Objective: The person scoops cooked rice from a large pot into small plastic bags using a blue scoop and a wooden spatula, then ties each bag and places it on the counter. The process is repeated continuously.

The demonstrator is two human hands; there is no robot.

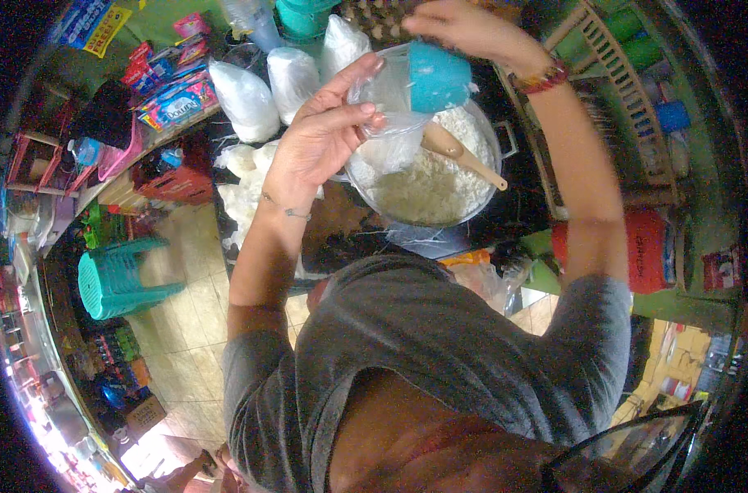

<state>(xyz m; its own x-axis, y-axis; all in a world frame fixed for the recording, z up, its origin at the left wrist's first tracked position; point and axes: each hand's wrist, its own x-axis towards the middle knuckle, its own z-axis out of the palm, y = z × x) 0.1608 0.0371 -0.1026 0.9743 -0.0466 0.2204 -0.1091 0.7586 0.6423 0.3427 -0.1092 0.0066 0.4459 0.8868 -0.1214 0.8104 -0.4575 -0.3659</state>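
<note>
My left hand [334,123] pinches the wall of a clear plastic bag [380,92] between thumb and fingers. A teal plastic cup [441,77] lies sideways at the bag's mouth, white powder stuck to its outside. My right hand [472,31], blurred, is raised just beyond the cup with fingers extended; no object shows in it. Below them stands a round metal pot [500,157] of white powder [466,132], with a wooden spoon [466,160] in it. Part of the bag hangs over the powder. Filled clear bags [244,101] stand upright to the left.
Smaller white bundles [241,203] lie on the dark table left of the pot. Egg trays [377,18] and a teal bucket [303,18] are at the far side. A wooden rack [626,80] stands right; stacked green stools [121,277] stand on the floor at left.
</note>
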